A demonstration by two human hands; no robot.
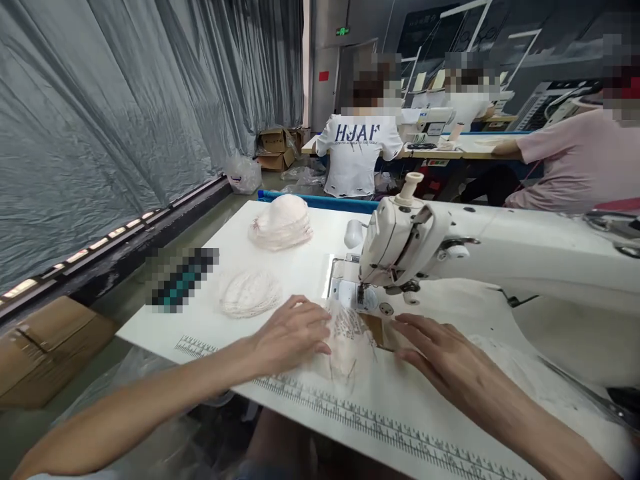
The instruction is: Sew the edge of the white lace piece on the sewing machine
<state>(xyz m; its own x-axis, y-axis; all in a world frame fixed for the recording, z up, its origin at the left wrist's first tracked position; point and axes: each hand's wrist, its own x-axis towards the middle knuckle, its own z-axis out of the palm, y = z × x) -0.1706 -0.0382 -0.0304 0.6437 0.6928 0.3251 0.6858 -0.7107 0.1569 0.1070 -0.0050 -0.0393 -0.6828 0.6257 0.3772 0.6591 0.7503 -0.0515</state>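
Observation:
A white lace piece, shaped like a bra cup (345,350), lies in front of the presser foot of a white sewing machine (395,247). At its left edge is my left hand (295,333), palm down with the fingers loosely stretched and the thumb apart. The fingertips reach the lace; I cannot tell how firmly they touch it. To the right of the piece, my right hand (445,353) is spread with its fingers apart and nothing in it. Thread or lace strands run from the piece towards the needle area.
A stack of pale cups (281,223) stands at the back left of the white table (310,267), with a flat lace pile (250,293) nearer. White fabric (520,360) lies under the machine arm. A printed ruler (360,417) lines the front edge. Co-workers sit beyond; a cardboard box (50,353) stands left.

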